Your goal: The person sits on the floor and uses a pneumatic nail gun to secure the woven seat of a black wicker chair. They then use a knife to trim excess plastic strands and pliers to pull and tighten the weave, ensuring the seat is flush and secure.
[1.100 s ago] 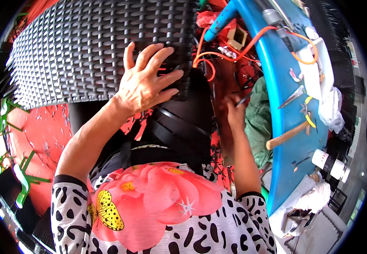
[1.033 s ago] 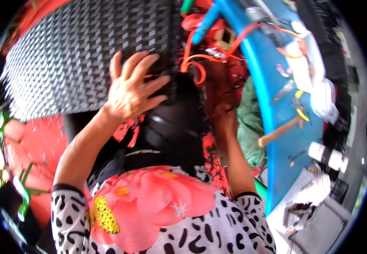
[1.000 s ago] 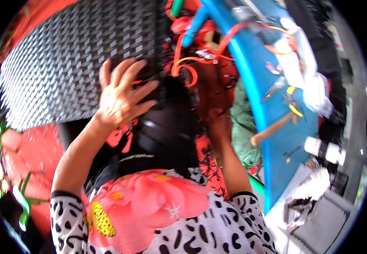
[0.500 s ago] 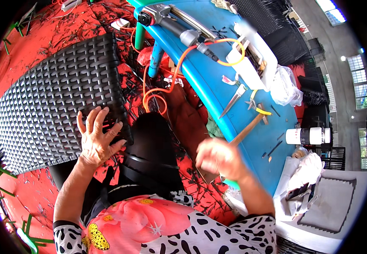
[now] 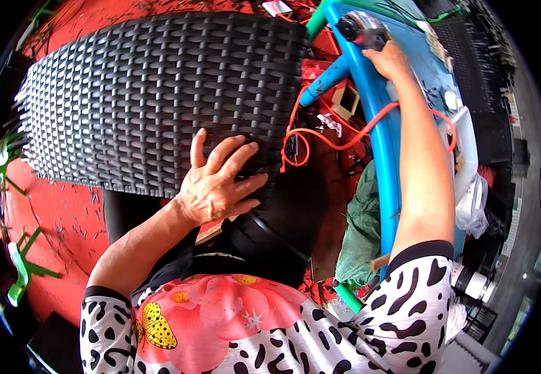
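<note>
Pressing left hand (image 5: 214, 187) on woven panel (image 5: 158, 93) edge.

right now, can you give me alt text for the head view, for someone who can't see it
A person's left hand presses flat on a black woven wicker panel across their lap, while the right hand reaches to a grey power tool on a blue workbench. An orange cord loops below, over a red floor.

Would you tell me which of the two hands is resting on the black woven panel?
The left hand, spread flat on the woven panel; the right hand reaches the blue table.
</note>
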{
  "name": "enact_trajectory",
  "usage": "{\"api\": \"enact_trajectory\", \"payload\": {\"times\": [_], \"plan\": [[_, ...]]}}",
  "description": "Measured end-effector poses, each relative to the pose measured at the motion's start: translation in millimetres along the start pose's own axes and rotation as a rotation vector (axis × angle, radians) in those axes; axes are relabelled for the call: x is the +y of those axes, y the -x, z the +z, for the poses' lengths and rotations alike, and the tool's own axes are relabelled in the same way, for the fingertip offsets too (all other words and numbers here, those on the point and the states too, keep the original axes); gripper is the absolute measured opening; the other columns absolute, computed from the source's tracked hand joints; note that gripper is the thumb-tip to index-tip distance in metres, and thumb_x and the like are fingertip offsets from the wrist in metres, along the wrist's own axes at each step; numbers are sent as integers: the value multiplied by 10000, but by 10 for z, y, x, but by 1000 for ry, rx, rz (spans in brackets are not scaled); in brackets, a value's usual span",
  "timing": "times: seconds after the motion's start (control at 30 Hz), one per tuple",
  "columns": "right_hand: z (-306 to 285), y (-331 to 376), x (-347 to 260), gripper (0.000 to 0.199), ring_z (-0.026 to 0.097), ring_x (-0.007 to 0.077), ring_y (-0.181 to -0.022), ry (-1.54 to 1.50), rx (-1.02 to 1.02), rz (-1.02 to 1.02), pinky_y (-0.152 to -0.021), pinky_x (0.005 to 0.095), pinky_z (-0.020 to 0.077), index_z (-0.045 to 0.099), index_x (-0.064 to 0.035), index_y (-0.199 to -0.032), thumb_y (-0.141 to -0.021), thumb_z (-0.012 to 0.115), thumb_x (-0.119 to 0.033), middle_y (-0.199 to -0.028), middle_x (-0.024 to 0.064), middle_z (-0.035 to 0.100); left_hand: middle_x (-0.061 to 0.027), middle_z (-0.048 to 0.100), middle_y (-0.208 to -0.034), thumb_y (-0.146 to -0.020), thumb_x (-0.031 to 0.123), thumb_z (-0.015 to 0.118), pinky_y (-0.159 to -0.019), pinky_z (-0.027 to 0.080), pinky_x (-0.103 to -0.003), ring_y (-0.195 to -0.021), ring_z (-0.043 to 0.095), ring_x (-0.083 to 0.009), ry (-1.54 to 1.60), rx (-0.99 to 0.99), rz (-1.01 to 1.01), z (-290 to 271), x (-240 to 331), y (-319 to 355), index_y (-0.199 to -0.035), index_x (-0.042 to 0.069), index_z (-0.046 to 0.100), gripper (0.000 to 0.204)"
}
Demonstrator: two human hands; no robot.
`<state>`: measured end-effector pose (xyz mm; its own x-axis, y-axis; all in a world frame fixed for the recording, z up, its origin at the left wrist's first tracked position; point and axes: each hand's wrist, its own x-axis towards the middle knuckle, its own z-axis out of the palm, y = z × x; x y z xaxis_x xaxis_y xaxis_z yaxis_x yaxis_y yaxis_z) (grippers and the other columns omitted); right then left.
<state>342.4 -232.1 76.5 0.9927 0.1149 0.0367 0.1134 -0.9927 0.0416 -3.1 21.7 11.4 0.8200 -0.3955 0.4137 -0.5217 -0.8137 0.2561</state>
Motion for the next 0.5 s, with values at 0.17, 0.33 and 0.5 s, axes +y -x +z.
{"api": "enact_trajectory", "payload": {"times": [0.17, 0.33, 0.5], "plan": [[-113, 172, -258, 571, 553, 396, -1110, -4, -42, -10, -952, 437, 434, 549, -19, -1184, -729, 649, -350, -1182, 242, 584, -65, 426, -1329, -632, 437, 726, -998, 198, -684, -1260, 387, -272, 17, -16, -54, -44, -8, 79, -1003, 267, 675, 412], [-622, 602, -230, 560, 602, 397, -1018, 66, 33, -106, -879, 432, 474, 542, -81, -1230, -714, 663, -262, -1077, 224, 634, -58, 411, -1339, -653, 454, 715, -1010, 183, -676, -1277, 366, -269, 36, -10, -30, 11, -3, 66, -1016, 270, 674, 409], [-1305, 1736, -221, 422, 657, 378, -870, -360, 62, -467, -766, 403, 520, 572, -11, -1123, -737, 654, -162, -944, 196, 671, -81, 404, -1353, -662, 460, 709, -1025, 152, -665, -1279, 360, -282, 23, 13, -35, -37, -39, 81, -1040, 273, 658, 425]]}}
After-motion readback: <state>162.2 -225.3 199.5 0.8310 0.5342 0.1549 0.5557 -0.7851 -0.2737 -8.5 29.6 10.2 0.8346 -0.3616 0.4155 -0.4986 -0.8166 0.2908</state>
